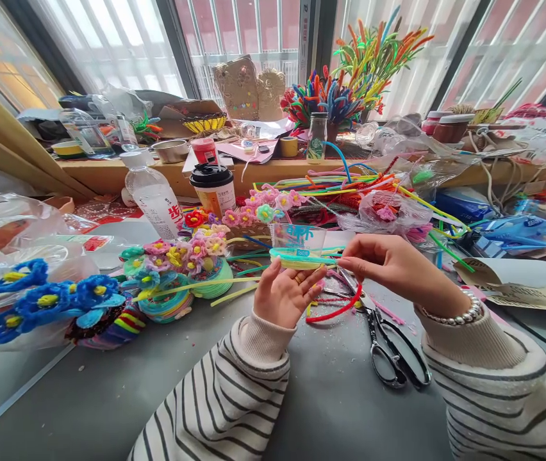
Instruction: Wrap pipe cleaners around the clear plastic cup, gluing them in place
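My left hand (pixel 279 293), palm up, holds a small clear plastic cup (pixel 285 237) with blue print between thumb and fingers. Yellow and turquoise fuzzy stems wrap around one end of this cup. To its right, my right hand (pixel 393 264) pinches the loose end of the turquoise pipe cleaner (pixel 323 259) between thumb and forefinger. Below the hands, a red pipe cleaner (pixel 338 315) lies curved on the grey table (pixel 330 403). Black-handled scissors (pixel 398 358) rest beside it, their blades partly hidden behind my right hand.
Fuzzy-stem flower pots (pixel 165 304) and blue flowers (pixel 56 298) stand at left. Behind them are a clear bottle (pixel 155 198) and a lidded paper cup (pixel 215 192). Loose pipe cleaners (pixel 350 186) pile up behind my hands. Plastic packs (pixel 513 227) and brown paper (pixel 532 294) lie right.
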The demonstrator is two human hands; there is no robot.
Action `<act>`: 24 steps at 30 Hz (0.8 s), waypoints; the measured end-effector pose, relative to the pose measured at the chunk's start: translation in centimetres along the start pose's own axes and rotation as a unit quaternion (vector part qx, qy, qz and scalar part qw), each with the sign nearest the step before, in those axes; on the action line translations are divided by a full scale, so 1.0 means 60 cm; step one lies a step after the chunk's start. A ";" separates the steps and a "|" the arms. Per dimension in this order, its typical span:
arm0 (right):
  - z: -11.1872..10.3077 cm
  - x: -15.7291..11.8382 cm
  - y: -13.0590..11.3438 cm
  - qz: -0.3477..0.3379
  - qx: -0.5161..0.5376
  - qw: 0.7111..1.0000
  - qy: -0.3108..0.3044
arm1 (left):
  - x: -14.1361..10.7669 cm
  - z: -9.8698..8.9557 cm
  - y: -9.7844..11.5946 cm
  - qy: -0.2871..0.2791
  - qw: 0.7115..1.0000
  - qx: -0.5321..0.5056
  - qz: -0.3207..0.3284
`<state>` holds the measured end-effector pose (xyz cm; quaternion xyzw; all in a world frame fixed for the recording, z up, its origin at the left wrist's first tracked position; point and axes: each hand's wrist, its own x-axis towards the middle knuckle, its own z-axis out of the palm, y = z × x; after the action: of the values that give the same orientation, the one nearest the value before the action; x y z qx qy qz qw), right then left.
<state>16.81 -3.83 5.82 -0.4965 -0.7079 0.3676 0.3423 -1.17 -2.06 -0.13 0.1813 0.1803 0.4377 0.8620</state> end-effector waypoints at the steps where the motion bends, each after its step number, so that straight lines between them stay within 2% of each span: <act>1: 0.000 0.000 0.001 0.002 -0.002 1.000 0.000 | 0.000 0.000 0.000 -0.002 1.000 0.001 -0.003; 12: 0.004 -0.009 -0.013 -0.005 -0.030 1.000 -0.004 | -0.003 -0.005 -0.001 -0.051 0.999 0.014 -0.011; 18: 0.003 -0.022 -0.032 -0.036 -0.083 0.996 0.000 | -0.009 -0.012 -0.003 -0.113 0.993 0.033 0.005; 24: 0.004 -0.037 -0.049 -0.052 -0.135 0.989 0.012 | -0.014 -0.016 -0.005 -0.142 0.990 0.020 0.009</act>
<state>15.90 -6.70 8.00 -0.5053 -0.7717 0.2445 0.2989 -1.90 -2.77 -0.97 0.2603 0.0633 0.4114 0.8712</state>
